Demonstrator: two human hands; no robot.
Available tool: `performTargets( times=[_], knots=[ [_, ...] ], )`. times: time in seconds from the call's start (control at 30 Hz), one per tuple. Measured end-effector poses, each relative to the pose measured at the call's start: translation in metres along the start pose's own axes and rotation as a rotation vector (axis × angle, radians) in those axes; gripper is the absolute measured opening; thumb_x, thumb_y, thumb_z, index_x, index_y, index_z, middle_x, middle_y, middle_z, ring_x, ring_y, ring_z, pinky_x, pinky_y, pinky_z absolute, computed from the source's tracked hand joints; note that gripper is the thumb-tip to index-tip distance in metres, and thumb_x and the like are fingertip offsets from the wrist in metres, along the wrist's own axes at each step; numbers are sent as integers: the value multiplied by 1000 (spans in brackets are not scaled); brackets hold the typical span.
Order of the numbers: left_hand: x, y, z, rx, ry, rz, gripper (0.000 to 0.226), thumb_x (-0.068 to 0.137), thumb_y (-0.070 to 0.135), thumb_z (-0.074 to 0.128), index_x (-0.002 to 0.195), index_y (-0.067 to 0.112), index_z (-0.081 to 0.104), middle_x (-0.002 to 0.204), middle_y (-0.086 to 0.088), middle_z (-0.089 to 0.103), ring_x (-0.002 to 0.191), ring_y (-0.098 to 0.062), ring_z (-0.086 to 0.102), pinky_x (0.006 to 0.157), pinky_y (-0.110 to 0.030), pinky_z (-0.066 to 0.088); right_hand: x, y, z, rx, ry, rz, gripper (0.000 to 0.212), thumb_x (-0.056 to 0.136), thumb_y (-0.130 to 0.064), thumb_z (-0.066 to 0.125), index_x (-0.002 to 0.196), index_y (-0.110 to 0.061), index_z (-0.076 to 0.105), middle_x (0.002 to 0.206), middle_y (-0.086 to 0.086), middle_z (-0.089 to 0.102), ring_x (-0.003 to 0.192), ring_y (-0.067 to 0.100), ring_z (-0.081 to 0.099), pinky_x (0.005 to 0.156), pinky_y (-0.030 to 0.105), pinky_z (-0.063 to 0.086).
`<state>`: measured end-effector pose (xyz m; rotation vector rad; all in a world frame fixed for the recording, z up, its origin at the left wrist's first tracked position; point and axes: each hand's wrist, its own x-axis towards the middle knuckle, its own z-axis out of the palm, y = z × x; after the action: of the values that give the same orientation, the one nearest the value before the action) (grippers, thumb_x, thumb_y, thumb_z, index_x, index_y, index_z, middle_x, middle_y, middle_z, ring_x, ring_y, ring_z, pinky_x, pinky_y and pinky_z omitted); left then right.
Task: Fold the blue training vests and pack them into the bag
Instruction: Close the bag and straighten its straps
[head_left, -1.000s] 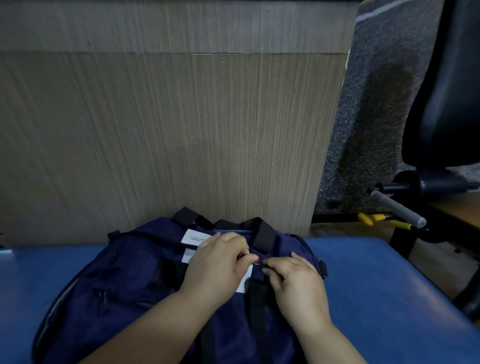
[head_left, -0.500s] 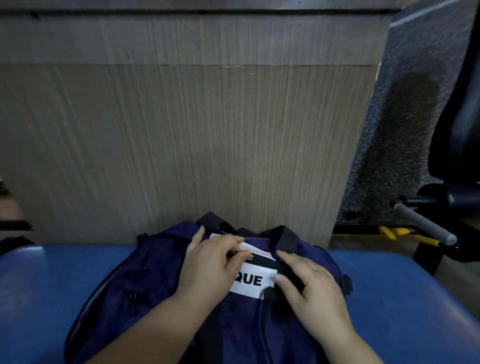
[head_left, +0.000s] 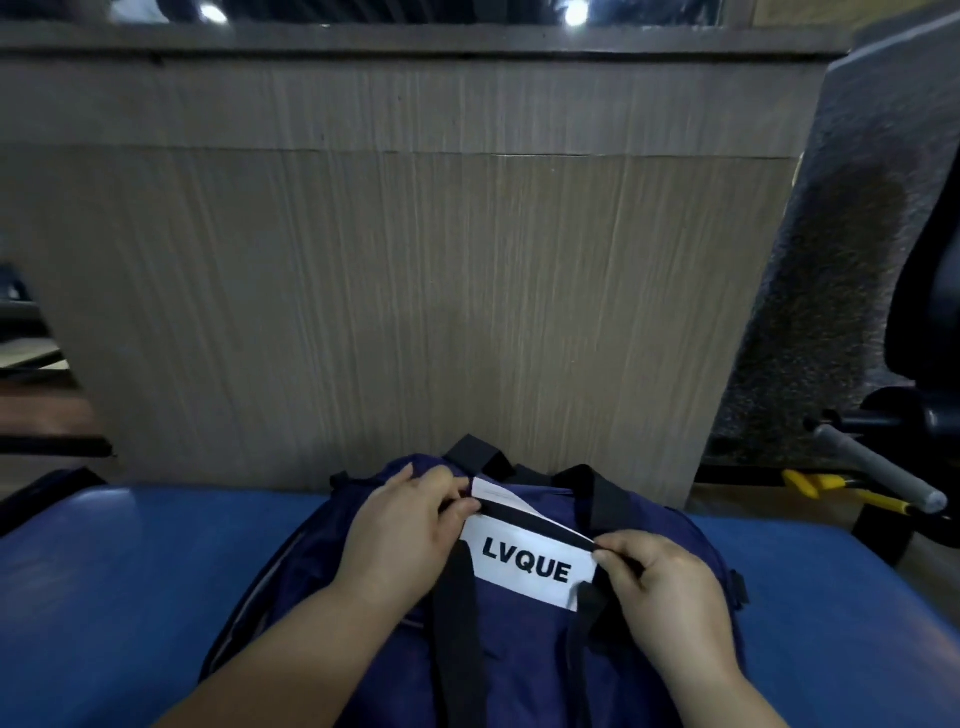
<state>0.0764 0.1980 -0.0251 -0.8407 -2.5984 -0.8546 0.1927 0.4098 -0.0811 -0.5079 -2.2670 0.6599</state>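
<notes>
Squarely beneath, the bag (head_left: 519, 670), its black strip (head_left: 530, 522) pinched by left hand (head_left: 400, 530) and right hand (head_left: 670, 603).

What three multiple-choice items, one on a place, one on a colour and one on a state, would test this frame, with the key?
1. Where does the bag lie?
A. On the blue padded surface
B. On a wooden floor
C. On a chair seat

2. What colour is the label reading LVQUE?
A. Yellow
B. White
C. Red

3. What are the left hand and the right hand doing?
A. Lying flat on the bag
B. Hanging clear of the bag
C. Each pinching one end of the black strip above the label

Key:
1 A: blue padding shows on both sides of the bag.
2 B: the black letters sit on a white patch.
3 C: finger and thumb close on the strip at either end.
</notes>
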Motion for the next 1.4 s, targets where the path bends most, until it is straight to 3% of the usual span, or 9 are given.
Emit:
performTargets(
  times=[0.17, 0.33, 0.57, 0.87, 0.93, 1.03, 1.17, 1.27, 1.4],
  knots=[
    [-8, -3, -6, 5, -2, 8, 17, 97, 42, 51, 88, 28, 53, 117, 21, 64, 107, -7, 55, 85, -27, 43, 1, -21, 2, -51, -111, -51, 25, 79, -32, 78, 102, -37, 71, 90, -23, 59, 91, 11, 63, 77, 27, 45],
    [-9, -2, -15, 0, -9, 71, 22, 96, 43, 52, 80, 30, 45, 113, 17, 67, 102, -8, 59, 85, -30, 44, -3, -50, 24, -187, -76, -201, 42, 76, -46, 77, 116, -43, 67, 131, -12, 55, 121, 15, 52, 96, 44, 41],
    [-6, -11, -25, 113, -62, 150, 30, 96, 51, 47, 102, 25, 60, 115, 19, 66, 106, -6, 56, 83, -19, 33, -3, -63, 50, -115, -17, -250, 13, 72, -44, 67, 81, -34, 68, 74, -15, 65, 68, 12, 64, 66, 34, 45],
    [6, -17, -48, 43, -44, -67, 30, 97, 47, 49, 76, 27, 42, 113, 15, 69, 107, -12, 60, 114, -27, 26, 4, -54, 36, 30, -42, -193, 14, 76, -27, 81, 76, -31, 68, 73, -22, 63, 69, 5, 63, 67, 40, 52],
    [10, -24, -55, -29, -55, -165, 31, 96, 48, 50, 75, 27, 46, 98, 17, 67, 91, -10, 60, 95, -34, 46, 6, -51, 29, 43, -52, -188, 17, 75, -24, 82, 73, -31, 67, 70, -24, 61, 68, 3, 61, 67, 38, 52],
    [17, -44, -61, -115, -42, -290, 32, 96, 46, 52, 74, 23, 49, 76, 7, 58, 70, -9, 52, 69, -33, 45, 11, -42, 17, 92, -74, -118, 20, 75, -22, 82, 73, -33, 66, 71, -24, 62, 76, -3, 61, 68, 18, 46],
    [9, -62, -50, -370, -79, -328, 29, 96, 33, 58, 74, 16, 51, 116, 7, 63, 106, -6, 59, 92, -28, 45, 12, -37, 10, 73, -80, -72, 17, 77, -22, 81, 76, -33, 67, 74, -26, 62, 70, -4, 60, 67, 15, 41],
    [2, -67, -41, -455, -52, -355, 23, 95, 33, 59, 81, 16, 55, 119, 9, 62, 111, -6, 58, 92, -26, 45, 9, -42, 11, 13, -70, -71, 13, 79, -24, 80, 80, -30, 68, 74, -28, 57, 72, 4, 61, 68, 26, 41],
    [-6, -77, -59, -547, -94, -429, 31, 97, 44, 51, 122, 26, 49, 116, 12, 58, 104, -7, 56, 86, -24, 42, 3, -50, 11, -80, -123, -54, 11, 82, -25, 76, 91, -25, 70, 82, -21, 61, 90, 22, 67, 74, 33, 44]
  ],
)
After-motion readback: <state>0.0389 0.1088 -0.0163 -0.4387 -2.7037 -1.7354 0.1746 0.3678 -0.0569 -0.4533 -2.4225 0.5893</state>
